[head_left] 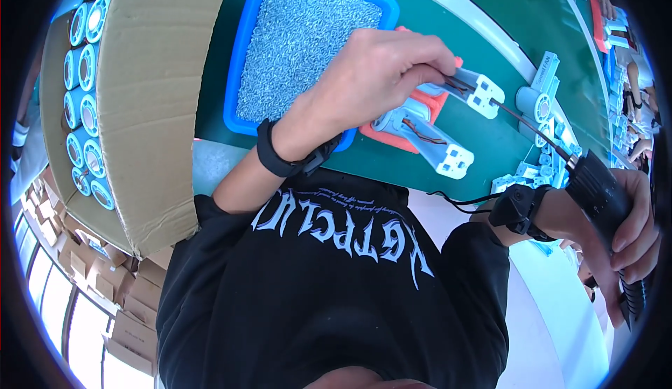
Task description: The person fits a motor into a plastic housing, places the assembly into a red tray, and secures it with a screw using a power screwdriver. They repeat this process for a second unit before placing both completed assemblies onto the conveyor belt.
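Observation:
My left hand [381,67] reaches over the table with thumb and fingers pinched at the edge of a light-blue plastic fan shell [462,83], where dark wires lie inside it. Its white end plate [484,98] has several holes. Gripped in my right hand [635,228] is a black electric screwdriver [598,193]. Its long thin bit [532,128] points left, with the tip at the end plate. A second light-blue fan shell [427,137] with brown wires lies beside the first. Both rest in an orange-red holder [400,141], partly covered by my left hand.
A blue tray [234,88] full of small metal screws [294,46] stands on the green table [336,161]. To the left is a large cardboard box [161,74] with rows of round light-blue parts. More light-blue fan parts [535,105] lie right. People work at far right.

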